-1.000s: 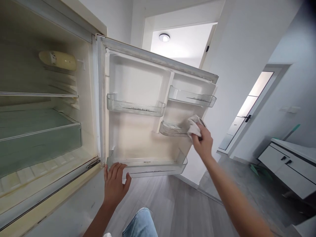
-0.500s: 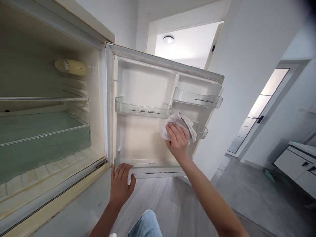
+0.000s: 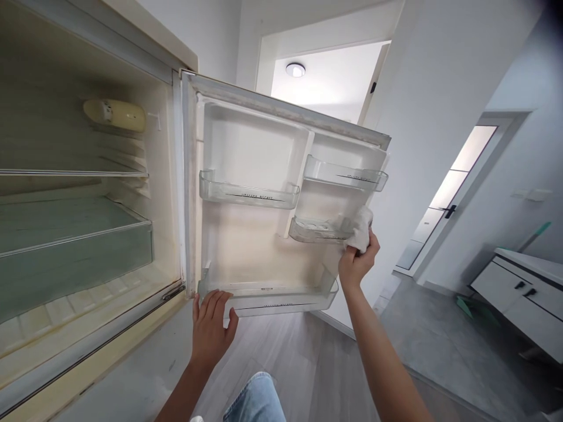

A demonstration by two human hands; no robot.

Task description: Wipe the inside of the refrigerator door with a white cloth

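An empty fridge stands open, its door (image 3: 246, 146) swung out to the right with clear plastic pockets on its inner side. My right hand (image 3: 355, 265) is closed on a white cloth (image 3: 360, 228) and presses it against the right end of the small middle door pocket (image 3: 316, 230). My left hand (image 3: 211, 328) lies flat with fingers together against the bottom left corner of the door, at the lowest pocket (image 3: 272, 296).
The fridge interior (image 3: 74, 234) at left has glass shelves and a drawer. Beyond the door is a doorway (image 3: 325, 82) with a ceiling lamp. A white cabinet (image 3: 523, 293) stands at right on a grey floor. My jeans-clad knee (image 3: 253, 398) shows below.
My right hand has carried the cloth from the left end of the small middle pocket back to its right end. My left hand has stayed on the door's bottom corner.
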